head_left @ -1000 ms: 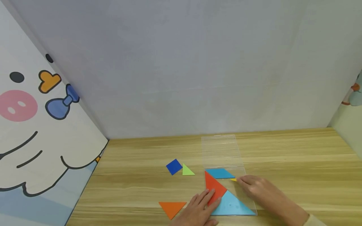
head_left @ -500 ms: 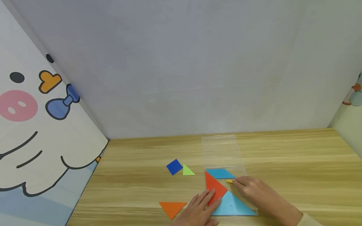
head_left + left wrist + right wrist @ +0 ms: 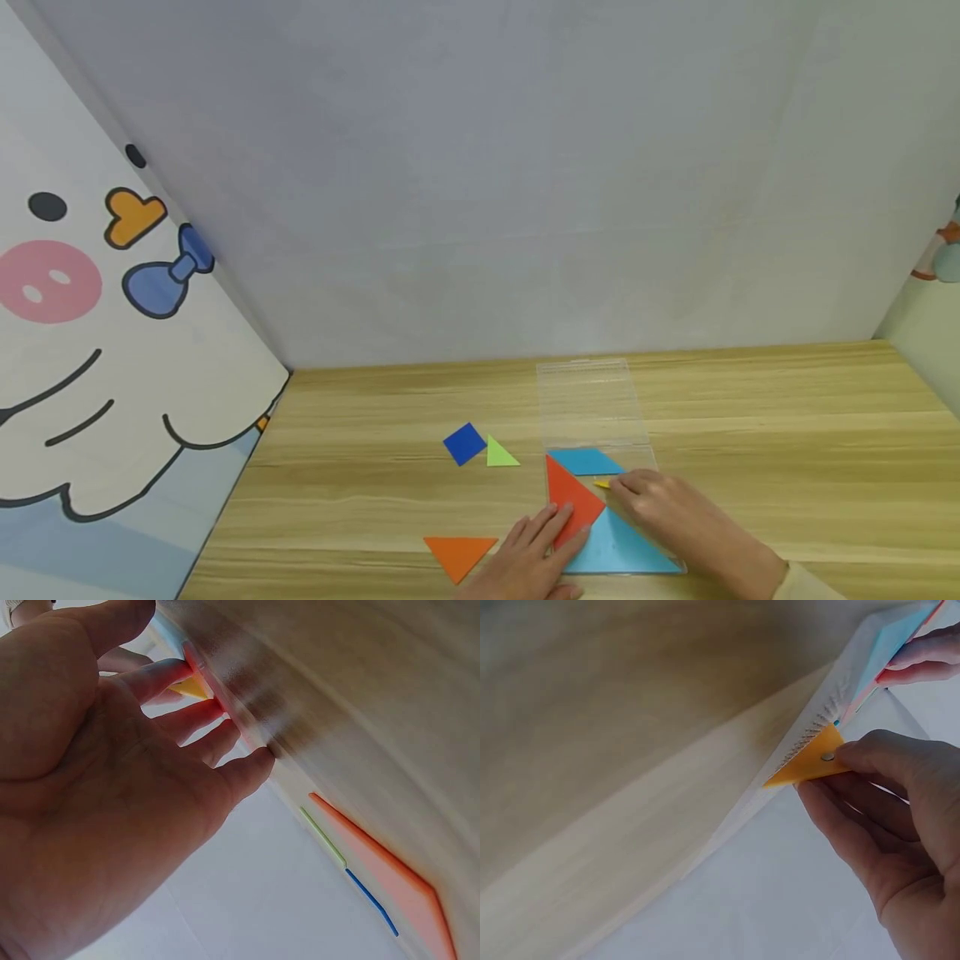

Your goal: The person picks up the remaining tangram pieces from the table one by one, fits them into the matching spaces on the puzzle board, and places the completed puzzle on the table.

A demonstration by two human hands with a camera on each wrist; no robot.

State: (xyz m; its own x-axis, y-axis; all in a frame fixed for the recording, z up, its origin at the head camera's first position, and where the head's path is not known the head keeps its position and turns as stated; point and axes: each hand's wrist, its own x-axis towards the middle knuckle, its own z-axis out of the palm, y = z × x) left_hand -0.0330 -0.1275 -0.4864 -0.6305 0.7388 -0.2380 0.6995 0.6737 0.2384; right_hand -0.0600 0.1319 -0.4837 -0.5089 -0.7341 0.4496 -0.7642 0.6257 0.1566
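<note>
My right hand (image 3: 671,508) pinches a yellow triangle tangram piece (image 3: 814,759) between thumb and fingers, tilted over the clear plastic case (image 3: 592,408). A small silvery dot shows on the piece in the right wrist view. Fingertips of my left hand (image 3: 525,558) rest, fingers extended, on the red triangle (image 3: 567,492) and at the edge of the light-blue triangle (image 3: 622,546). Both triangles lie in the case's near half, edge to edge. Above the red one sits a blue parallelogram (image 3: 585,461). The yellow piece is mostly hidden by my right fingers in the head view.
Left of the case, a dark-blue square (image 3: 464,444) lies beside a lime-green triangle (image 3: 500,452). An orange triangle (image 3: 459,557) is closer to me, by my left hand. The wooden table (image 3: 360,492) meets a pale back wall; a cartoon-printed panel (image 3: 150,375) stands at left.
My right hand has moved a little to the left with the yellow triangle, bringing it over the gap between the parallelogram and the large triangles. The left hand stays in place.
</note>
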